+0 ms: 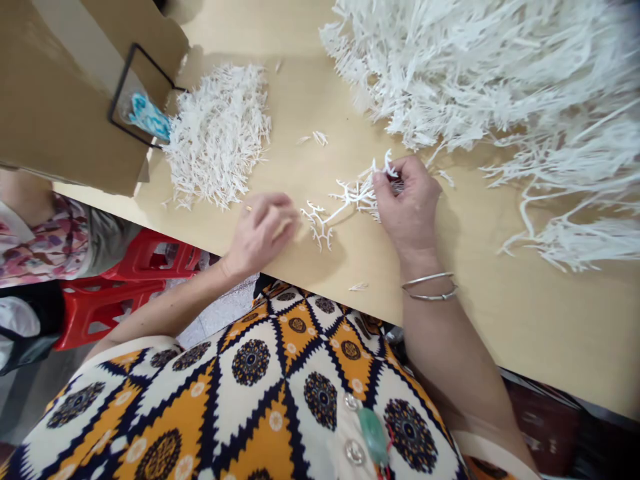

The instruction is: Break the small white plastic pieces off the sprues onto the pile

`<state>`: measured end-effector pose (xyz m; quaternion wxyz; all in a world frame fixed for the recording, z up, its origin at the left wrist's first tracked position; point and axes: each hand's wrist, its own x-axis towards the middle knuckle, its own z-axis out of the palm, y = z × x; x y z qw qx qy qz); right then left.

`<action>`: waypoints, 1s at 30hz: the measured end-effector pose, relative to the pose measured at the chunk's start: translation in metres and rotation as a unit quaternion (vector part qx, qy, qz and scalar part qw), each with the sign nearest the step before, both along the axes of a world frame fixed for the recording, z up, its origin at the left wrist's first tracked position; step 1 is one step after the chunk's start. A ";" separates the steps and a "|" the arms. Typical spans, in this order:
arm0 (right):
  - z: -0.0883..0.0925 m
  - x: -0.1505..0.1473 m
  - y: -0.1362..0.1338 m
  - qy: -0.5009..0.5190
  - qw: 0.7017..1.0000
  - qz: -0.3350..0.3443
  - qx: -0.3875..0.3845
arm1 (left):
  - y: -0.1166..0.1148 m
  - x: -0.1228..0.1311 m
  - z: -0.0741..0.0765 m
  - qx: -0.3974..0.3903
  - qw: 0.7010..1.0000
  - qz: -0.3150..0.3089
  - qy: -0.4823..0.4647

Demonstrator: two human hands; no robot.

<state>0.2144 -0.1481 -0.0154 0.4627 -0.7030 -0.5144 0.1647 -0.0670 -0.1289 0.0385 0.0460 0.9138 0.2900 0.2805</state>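
My right hand (407, 203) is closed on a white branched plastic sprig (354, 195), whose forked end sticks out to the left above the table. To the left of that forked tip, my left hand (266, 230) is smeared by motion, with its fingers bent; whether anything is between them I cannot make out. A rectangular pile of small white pieces (217, 133) lies beyond my left hand. Beyond my right hand spreads a large heap of white branched sprigs (475, 73).
A cardboard box (75, 87) stands at the far left, by a black wire frame (117, 97) and a blue-and-white item (149, 117). Loose white bits (320, 138) lie on the table (310, 80). Red stools (145, 257) and another person's patterned clothing (45, 247) are at left.
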 end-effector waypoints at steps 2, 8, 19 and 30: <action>-0.001 0.001 0.000 -0.004 1.000 0.004 0.003 | -0.001 0.003 0.002 0.018 0.995 0.101 -0.017; 0.001 0.001 0.001 -0.012 1.000 -0.003 -0.002 | -0.043 0.051 -0.005 0.031 0.926 -0.358 0.115; 0.010 0.001 0.000 0.007 0.999 -0.018 0.031 | 0.002 0.063 -0.021 0.032 0.927 -0.336 0.162; 0.013 0.032 0.005 0.050 0.968 -0.170 0.180 | 0.083 0.002 -0.017 0.076 0.973 0.044 0.214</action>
